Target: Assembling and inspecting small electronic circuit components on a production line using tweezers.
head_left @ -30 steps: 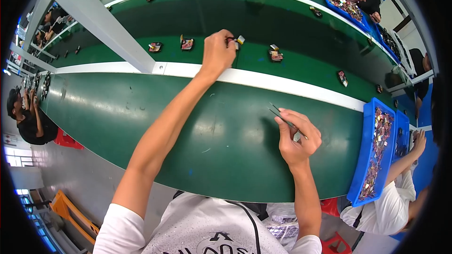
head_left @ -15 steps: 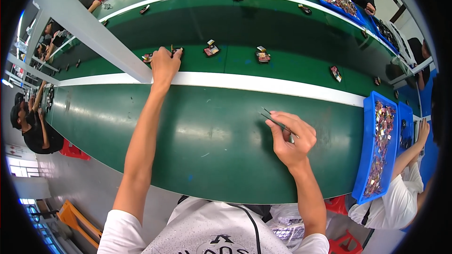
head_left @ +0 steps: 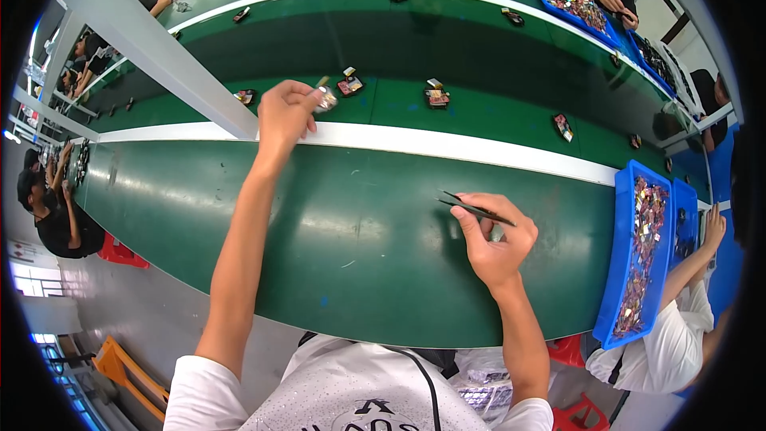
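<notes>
My left hand [head_left: 286, 114] is closed on a small electronic part [head_left: 326, 99], blurred and silvery, held over the white rail at the near edge of the green belt. My right hand [head_left: 501, 239] grips a pair of dark tweezers [head_left: 479, 209] above the green worktop, its tips slightly apart and nothing between them. Close to the left hand on the belt lie a small black-cased part with a white tab [head_left: 349, 83] and another dark part [head_left: 245, 97]. Farther right are a similar cased part [head_left: 436, 97] and one more [head_left: 563, 127].
A blue tray [head_left: 604, 303] full of small colourful parts stands at the worktop's right end. A white post [head_left: 171, 56] rises left of my left hand. Across the belt, people work beside another blue tray [head_left: 544, 5]. A co-worker's arm [head_left: 692, 259] is at the right.
My left hand has picked the small part up off the belt and drawn it slightly right and nearer. Parts on the belt have shifted left. The tweezers have barely moved.
</notes>
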